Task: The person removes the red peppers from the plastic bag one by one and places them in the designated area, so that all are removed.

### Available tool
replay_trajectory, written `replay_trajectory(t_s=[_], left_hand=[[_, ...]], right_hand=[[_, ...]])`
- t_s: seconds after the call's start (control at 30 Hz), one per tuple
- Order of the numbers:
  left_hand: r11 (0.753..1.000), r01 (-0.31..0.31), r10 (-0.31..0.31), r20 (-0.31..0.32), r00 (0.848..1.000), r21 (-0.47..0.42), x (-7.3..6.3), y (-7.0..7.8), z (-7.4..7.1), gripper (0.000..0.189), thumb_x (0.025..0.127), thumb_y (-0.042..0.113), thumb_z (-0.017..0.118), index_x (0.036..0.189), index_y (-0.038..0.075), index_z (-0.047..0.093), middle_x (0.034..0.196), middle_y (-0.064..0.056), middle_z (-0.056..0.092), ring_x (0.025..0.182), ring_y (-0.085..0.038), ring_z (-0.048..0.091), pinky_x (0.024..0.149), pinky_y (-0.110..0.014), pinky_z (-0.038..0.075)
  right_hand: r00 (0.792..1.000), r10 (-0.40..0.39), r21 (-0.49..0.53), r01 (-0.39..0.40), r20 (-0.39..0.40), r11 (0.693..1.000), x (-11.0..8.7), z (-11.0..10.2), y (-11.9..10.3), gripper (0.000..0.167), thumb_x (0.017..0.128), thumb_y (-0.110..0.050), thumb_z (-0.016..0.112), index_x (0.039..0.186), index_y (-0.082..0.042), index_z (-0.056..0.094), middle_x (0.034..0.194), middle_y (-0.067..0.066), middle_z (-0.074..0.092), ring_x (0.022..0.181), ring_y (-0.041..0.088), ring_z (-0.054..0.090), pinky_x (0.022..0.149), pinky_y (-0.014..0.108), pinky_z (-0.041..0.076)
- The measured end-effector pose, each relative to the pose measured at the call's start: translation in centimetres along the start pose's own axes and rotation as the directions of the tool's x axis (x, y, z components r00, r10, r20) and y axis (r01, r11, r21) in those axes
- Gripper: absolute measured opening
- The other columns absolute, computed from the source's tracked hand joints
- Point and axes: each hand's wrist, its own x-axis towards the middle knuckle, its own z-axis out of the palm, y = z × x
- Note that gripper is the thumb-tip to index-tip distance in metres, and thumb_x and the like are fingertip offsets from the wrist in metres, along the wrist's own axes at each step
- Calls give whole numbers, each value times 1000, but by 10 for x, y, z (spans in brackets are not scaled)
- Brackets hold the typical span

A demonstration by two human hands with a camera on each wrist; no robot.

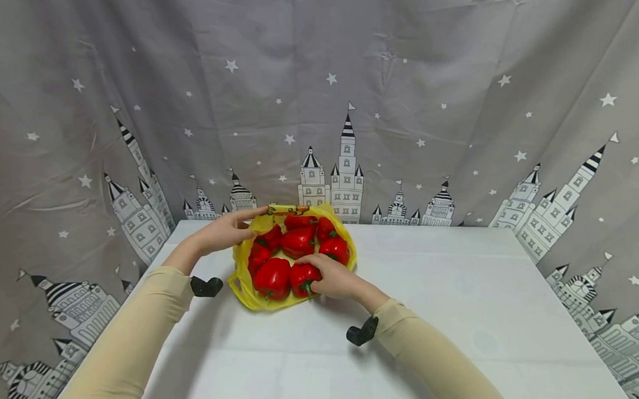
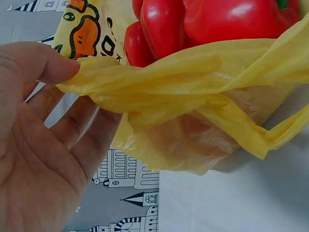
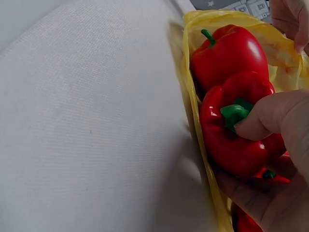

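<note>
A yellow plastic bag (image 1: pixel 239 267) lies opened out on the white table, with several red bell peppers (image 1: pixel 298 242) inside it. My left hand (image 1: pixel 222 231) is at the bag's back left edge; in the left wrist view, its thumb and fingers (image 2: pixel 58 67) pinch the crumpled yellow rim. My right hand (image 1: pixel 330 276) reaches in over the front right rim and grips a red bell pepper (image 3: pixel 231 154) at the front. Its thumb lies against the green stem (image 3: pixel 234 113), with the fingers curled round the pepper's side. Another pepper (image 1: pixel 272 279) sits just left of it.
The white table (image 1: pixel 440 313) stretches to the right and in front of the bag. Behind it hangs a grey curtain (image 1: pixel 420 61) printed with castles and stars. A bag handle loop (image 1: pixel 238 290) lies at the left front.
</note>
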Motion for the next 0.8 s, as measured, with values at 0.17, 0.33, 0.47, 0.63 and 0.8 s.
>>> replay_trajectory(t_s=[0.17,0.33,0.47,0.63,0.8], left_hand=[[999,-6,6,-13,1000,38,0,2,-2,68,99,10,55,162,23,34,165,-19,28,139,-48,41,104,-64,43],[998,-2,3,-20,1000,69,0,3,-3,68,98,9,55,162,21,35,164,-19,30,139,-50,39,104,-66,42],[998,-6,8,-16,1000,69,1,3,-4,67,99,7,54,161,22,35,162,-19,33,126,-43,53,98,-57,51],[998,3,-2,-16,1000,62,2,1,-3,67,99,6,52,161,24,36,161,-18,35,118,-37,58,92,-50,56],[999,17,-16,-27,1000,49,3,-1,-3,67,99,5,52,161,26,37,162,-16,34,120,-37,57,95,-50,55]], right_hand=[[1000,-7,28,8,-24,1000,-4,-2,1,62,86,-7,66,144,-29,57,146,-2,52,136,20,44,112,46,39],[998,-34,38,36,-49,999,-6,-6,2,63,85,-6,66,144,-26,57,144,-3,53,135,19,45,112,44,39],[997,-50,61,54,-67,997,-8,-8,3,62,84,-5,66,143,-26,58,143,-3,54,133,18,46,111,43,40],[997,-45,110,52,-68,993,-14,-17,2,60,86,-4,66,142,-26,60,142,-3,54,129,18,48,110,42,41],[998,-31,181,40,-51,983,-25,-32,4,60,86,-4,64,141,-27,60,141,-3,54,125,21,50,104,41,46]])
